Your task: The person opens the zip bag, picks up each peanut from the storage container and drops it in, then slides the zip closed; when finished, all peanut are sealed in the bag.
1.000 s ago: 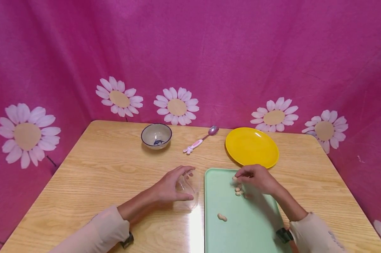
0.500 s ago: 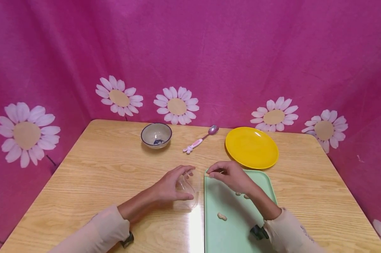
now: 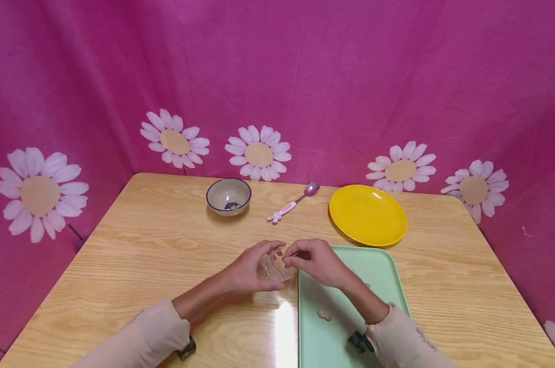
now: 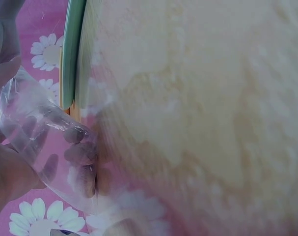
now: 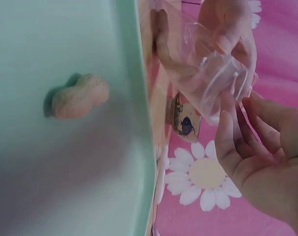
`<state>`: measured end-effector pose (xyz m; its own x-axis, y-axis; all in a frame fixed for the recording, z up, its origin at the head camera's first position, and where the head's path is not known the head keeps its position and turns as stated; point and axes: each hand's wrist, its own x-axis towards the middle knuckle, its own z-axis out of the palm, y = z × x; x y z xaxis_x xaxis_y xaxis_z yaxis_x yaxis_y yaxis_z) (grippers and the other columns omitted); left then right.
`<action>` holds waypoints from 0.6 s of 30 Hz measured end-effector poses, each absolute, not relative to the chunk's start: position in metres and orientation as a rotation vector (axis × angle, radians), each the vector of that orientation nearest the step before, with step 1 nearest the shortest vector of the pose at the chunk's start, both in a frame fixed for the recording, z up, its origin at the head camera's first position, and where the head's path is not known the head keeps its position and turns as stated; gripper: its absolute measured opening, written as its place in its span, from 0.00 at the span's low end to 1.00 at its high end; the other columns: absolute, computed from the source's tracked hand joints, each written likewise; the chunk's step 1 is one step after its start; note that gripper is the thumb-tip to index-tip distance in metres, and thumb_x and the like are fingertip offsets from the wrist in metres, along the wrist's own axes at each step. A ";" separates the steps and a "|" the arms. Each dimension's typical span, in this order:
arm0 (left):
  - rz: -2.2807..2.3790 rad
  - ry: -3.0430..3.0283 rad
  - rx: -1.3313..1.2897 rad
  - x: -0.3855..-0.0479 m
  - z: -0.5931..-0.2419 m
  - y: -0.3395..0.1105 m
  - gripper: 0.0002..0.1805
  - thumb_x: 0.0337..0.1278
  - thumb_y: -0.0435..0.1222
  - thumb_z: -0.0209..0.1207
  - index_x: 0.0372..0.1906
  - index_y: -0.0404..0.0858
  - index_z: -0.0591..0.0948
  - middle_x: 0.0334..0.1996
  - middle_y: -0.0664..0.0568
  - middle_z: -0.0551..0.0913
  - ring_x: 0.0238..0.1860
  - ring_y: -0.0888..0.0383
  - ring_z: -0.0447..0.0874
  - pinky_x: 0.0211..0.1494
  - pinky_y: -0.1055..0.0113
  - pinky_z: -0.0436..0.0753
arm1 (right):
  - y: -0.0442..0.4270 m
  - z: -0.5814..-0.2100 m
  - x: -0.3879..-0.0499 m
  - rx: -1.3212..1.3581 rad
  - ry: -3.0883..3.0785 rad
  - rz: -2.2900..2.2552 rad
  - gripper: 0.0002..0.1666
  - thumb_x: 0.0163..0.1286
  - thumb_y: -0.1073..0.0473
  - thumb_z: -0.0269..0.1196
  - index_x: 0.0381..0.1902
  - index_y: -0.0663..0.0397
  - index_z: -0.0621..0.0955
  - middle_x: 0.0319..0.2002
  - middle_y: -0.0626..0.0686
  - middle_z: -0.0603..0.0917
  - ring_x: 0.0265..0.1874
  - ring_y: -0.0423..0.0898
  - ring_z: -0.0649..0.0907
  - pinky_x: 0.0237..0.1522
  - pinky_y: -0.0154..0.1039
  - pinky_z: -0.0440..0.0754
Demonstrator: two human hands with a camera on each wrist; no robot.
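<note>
In the head view my left hand (image 3: 247, 268) holds a clear plastic bag (image 3: 273, 269) upright, thumb and fingers spread around its mouth. Several peanuts (image 4: 81, 155) show through the bag low down in the left wrist view. My right hand (image 3: 320, 261) is at the bag's mouth, fingertips pinched together; the peanut they carried is hidden by fingers and plastic. On the green tray (image 3: 382, 260) under my right forearm lies a peanut (image 3: 324, 315), seen large in the right wrist view (image 5: 81, 97). Other peanuts farther back are mostly covered by the right arm.
Behind the hands stand a bowl with a blue rim (image 3: 228, 197), a spoon with a pink rabbit handle (image 3: 286, 208) and a yellow plate (image 3: 368, 214). A pink flowered curtain (image 3: 305, 92) hangs beyond the wooden table's (image 3: 134, 245) back edge.
My right hand has lifted a peanut from the tray's back part and moved left to the bag's mouth. The left hand has stayed nearly still with the bag.
</note>
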<state>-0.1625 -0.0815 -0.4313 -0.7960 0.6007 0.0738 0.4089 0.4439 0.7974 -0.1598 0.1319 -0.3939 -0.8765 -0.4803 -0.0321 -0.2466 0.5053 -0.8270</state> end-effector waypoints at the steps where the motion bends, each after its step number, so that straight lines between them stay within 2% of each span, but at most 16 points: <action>1: 1.278 2.471 0.881 -0.163 -0.431 -0.081 0.44 0.41 0.43 0.73 0.66 0.43 0.66 0.57 0.52 0.75 0.58 0.56 0.72 0.63 0.52 0.71 | 0.133 -0.393 -0.160 -0.607 2.497 -1.305 0.08 0.63 0.60 0.64 0.40 0.54 0.85 0.35 0.48 0.86 0.34 0.42 0.80 0.40 0.29 0.81; 12: 1.264 2.464 0.856 -0.164 -0.433 -0.081 0.45 0.40 0.45 0.73 0.68 0.45 0.65 0.56 0.54 0.76 0.60 0.57 0.71 0.64 0.54 0.71 | 0.167 -0.394 -0.160 -0.485 2.509 -1.318 0.10 0.62 0.59 0.65 0.41 0.56 0.84 0.37 0.52 0.85 0.36 0.45 0.81 0.43 0.33 0.83; 18: 1.265 2.466 0.851 -0.163 -0.432 -0.081 0.45 0.40 0.44 0.73 0.68 0.45 0.65 0.57 0.51 0.76 0.61 0.55 0.71 0.64 0.53 0.71 | 0.188 -0.397 -0.162 -0.415 2.572 -1.280 0.10 0.62 0.59 0.65 0.40 0.57 0.84 0.36 0.50 0.85 0.35 0.45 0.81 0.42 0.34 0.83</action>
<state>-0.1632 -0.0805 -0.4325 -0.8010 0.5967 0.0483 0.3872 0.4549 0.8020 -0.1624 0.1883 -0.3967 -0.9314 -0.3540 -0.0847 -0.1458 0.5762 -0.8042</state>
